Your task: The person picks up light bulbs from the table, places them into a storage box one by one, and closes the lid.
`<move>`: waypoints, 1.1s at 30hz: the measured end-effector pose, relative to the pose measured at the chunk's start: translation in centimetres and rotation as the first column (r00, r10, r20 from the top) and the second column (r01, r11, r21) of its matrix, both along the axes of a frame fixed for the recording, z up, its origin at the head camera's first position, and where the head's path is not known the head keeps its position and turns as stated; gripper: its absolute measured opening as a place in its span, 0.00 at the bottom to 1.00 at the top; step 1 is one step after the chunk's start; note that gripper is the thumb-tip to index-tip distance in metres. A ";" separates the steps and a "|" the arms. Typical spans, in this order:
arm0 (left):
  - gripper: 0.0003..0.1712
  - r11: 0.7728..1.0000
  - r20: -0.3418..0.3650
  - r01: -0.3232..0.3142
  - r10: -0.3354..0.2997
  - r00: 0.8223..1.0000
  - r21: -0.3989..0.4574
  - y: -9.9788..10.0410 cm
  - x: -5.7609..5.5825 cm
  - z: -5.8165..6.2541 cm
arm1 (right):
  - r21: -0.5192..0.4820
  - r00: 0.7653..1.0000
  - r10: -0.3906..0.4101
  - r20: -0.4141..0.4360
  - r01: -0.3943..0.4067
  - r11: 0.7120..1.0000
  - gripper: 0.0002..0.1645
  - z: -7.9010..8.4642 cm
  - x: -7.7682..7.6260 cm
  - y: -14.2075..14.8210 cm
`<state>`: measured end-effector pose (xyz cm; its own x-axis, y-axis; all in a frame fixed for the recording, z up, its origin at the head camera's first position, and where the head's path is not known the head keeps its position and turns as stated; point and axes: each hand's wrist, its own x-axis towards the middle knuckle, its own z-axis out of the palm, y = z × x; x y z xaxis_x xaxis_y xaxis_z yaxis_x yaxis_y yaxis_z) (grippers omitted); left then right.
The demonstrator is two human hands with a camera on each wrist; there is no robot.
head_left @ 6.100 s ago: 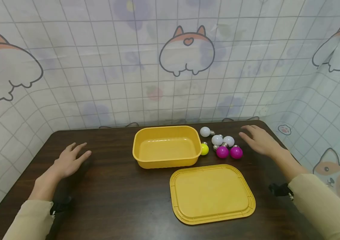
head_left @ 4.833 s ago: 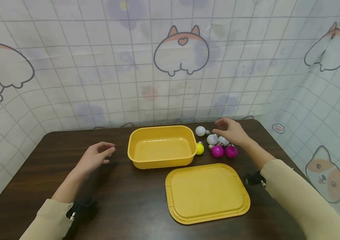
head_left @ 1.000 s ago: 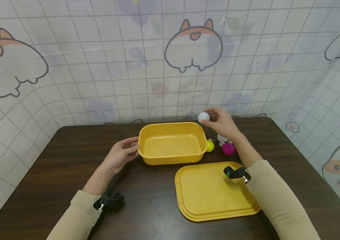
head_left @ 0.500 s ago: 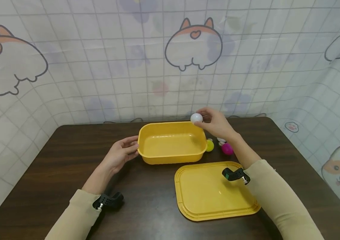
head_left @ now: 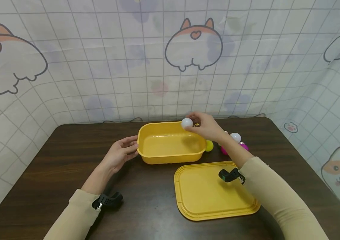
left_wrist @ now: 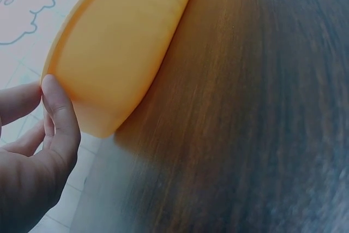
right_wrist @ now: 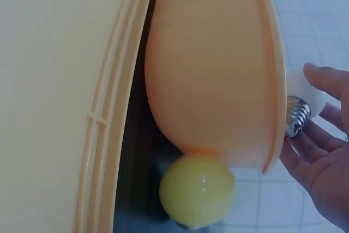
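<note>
A yellow plastic container (head_left: 171,160) stands at the back middle of the table. My left hand (head_left: 121,152) holds its left end, and in the left wrist view the thumb (left_wrist: 59,107) lies on the rim with a finger on the other side. My right hand (head_left: 207,128) pinches a white light bulb (head_left: 187,123) between thumb and fingers, over the container's back right part. The right wrist view shows the bulb's metal screw base (right_wrist: 298,116) just past the rim. No bulb shows inside the container.
A yellow bulb (head_left: 209,146) lies against the container's right end. Farther right are a white bulb (head_left: 235,137) and magenta bulbs (head_left: 244,146), partly hidden by the right arm. A flat yellow lid (head_left: 212,191) lies in front, under the right forearm.
The left hand has come from the left to the container's end. The right hand has picked up a white bulb from the group and carried it left, then lower, over the container.
</note>
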<state>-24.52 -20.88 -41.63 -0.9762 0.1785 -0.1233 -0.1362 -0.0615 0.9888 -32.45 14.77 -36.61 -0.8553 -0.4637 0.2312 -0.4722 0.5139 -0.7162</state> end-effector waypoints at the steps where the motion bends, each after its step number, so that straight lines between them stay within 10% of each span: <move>1: 0.29 1.000 0.000 0.002 -0.002 1.000 0.003 0.0 0.0 0.0 | 0.003 1.000 0.010 -0.007 -0.010 1.000 0.28 0.0 0.0 -0.2; 33: 0.29 1.000 -0.002 0.015 -0.015 1.000 -0.014 0.1 0.0 0.3 | 0.114 0.986 0.168 -0.017 -0.165 0.980 0.23 -0.9 -0.6 -6.7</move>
<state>-24.52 -20.77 -41.28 -0.9737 0.1914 -0.1237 -0.1347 -0.0453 0.9899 -33.01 8.08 -37.49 -0.7582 -0.6234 0.1910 -0.5757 0.5027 -0.6448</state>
